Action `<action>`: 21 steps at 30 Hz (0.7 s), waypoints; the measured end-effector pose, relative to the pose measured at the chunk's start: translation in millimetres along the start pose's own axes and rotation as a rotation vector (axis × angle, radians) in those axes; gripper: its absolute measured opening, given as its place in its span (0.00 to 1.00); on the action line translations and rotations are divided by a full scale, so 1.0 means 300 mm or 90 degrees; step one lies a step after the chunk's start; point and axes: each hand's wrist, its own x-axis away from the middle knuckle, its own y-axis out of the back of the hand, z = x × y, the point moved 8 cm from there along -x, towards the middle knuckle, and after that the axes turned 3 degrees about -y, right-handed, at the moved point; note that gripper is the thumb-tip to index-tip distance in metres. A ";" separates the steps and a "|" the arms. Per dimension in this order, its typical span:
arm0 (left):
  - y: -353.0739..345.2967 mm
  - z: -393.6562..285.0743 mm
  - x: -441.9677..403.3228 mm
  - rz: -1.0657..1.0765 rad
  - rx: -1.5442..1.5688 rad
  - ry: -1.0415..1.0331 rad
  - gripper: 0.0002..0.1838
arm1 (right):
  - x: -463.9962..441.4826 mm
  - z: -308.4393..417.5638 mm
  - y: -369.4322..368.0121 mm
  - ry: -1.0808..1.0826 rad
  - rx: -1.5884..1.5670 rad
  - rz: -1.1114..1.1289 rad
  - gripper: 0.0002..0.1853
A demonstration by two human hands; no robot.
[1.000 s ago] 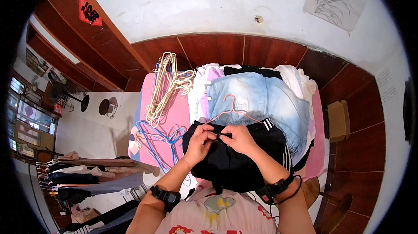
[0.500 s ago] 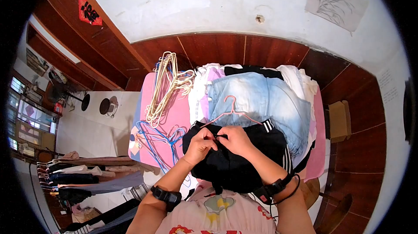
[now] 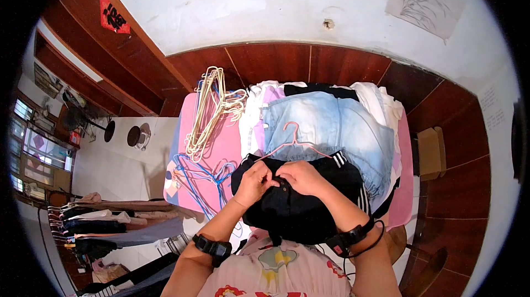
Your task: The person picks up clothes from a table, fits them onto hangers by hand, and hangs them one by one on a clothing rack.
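Note:
A black top (image 3: pixel 309 217) with white stripes along its shoulders and side lies in front of me, a pink hanger (image 3: pixel 295 142) at its upper edge with the hook pointing away. My left hand (image 3: pixel 255 182) pinches the fabric near the middle of the upper edge. Close beside it, my right hand (image 3: pixel 300 177) grips the same opening, fingertips almost meeting the left ones. Small buttons show just below my fingers. The exact bit of cloth between the fingertips is hidden.
Beyond the top lies a light-blue denim garment (image 3: pixel 326 117) on a pile of clothes. Cream hangers (image 3: pixel 212 109) and blue hangers (image 3: pixel 207 178) rest on the pink table (image 3: pixel 190 114) at left. Clothes hang on a rack (image 3: pixel 110 222) lower left. A cardboard box (image 3: pixel 431 153) stands right.
My fingers have shifted slightly at the top's opening, and the buttons below them are now more visible. The top and the pink hanger have stayed in place.

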 end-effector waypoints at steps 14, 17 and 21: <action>0.014 -0.010 0.025 0.047 0.047 -0.012 0.10 | 0.017 -0.040 0.043 -0.085 -0.086 -0.118 0.07; 0.008 -0.007 0.032 0.037 0.074 -0.014 0.10 | 0.009 -0.029 0.032 -0.076 -0.070 -0.136 0.06; 0.007 -0.024 0.026 0.029 0.084 -0.059 0.10 | 0.004 -0.003 0.013 -0.068 -0.072 -0.124 0.07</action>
